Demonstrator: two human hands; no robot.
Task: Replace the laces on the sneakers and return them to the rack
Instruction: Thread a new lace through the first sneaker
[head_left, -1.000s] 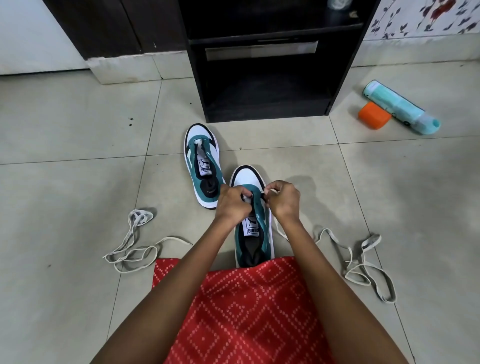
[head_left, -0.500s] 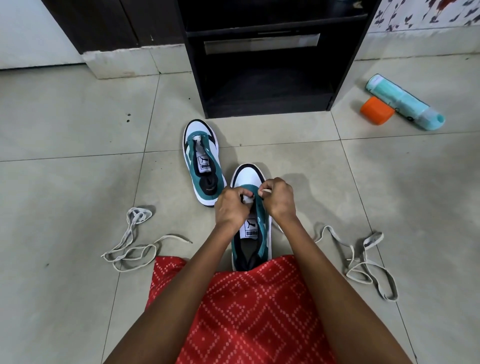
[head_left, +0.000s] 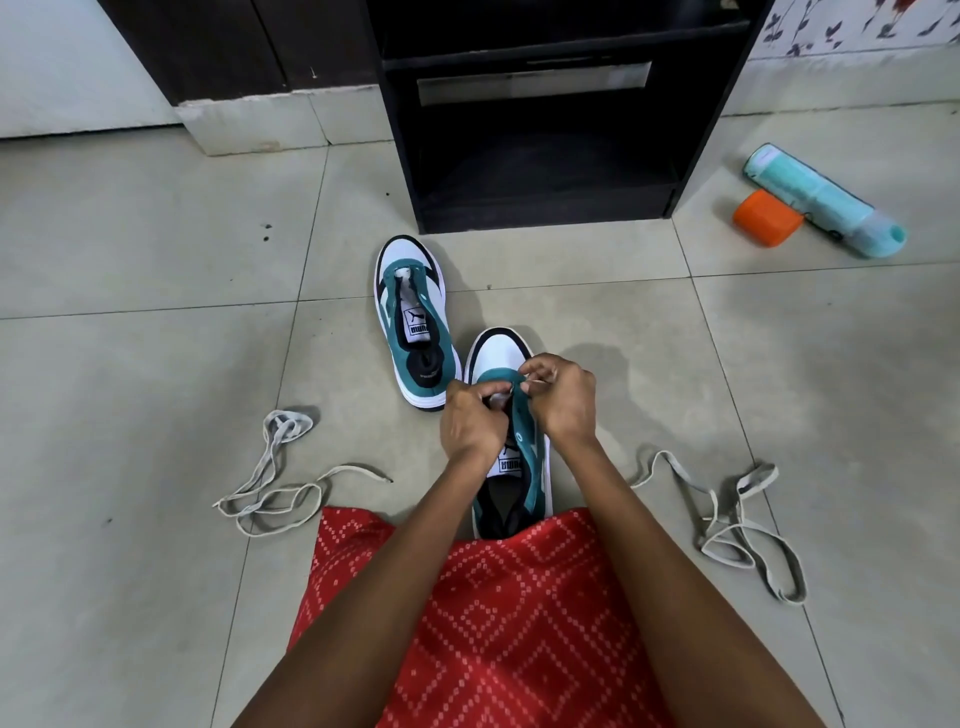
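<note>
Near sneaker (head_left: 511, 457): on the floor against my lap, toe toward the rack (head_left: 540, 156), kept close so both hands can reach the eyelets.
Left hand (head_left: 475, 421): my fingers are curled, gripping the teal eyelet flap to steady it.
Right hand (head_left: 563, 400): thumb and forefinger pinch the lace tip (head_left: 537, 383) at the toe-end eyelet.
Far sneaker (head_left: 415, 322): unlaced, nearer the rack.
Left lace (head_left: 275, 488), right lace (head_left: 727, 525): loose on the floor at either side.

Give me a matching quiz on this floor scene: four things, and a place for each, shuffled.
1. orange container
2. black rack
3. near sneaker
4. left lace

a. gripped by the left hand and right hand
b. beside the teal bottle
c. left of the red cloth
d. beyond the far sneaker

Pairs: 1-b, 2-d, 3-a, 4-c
</note>
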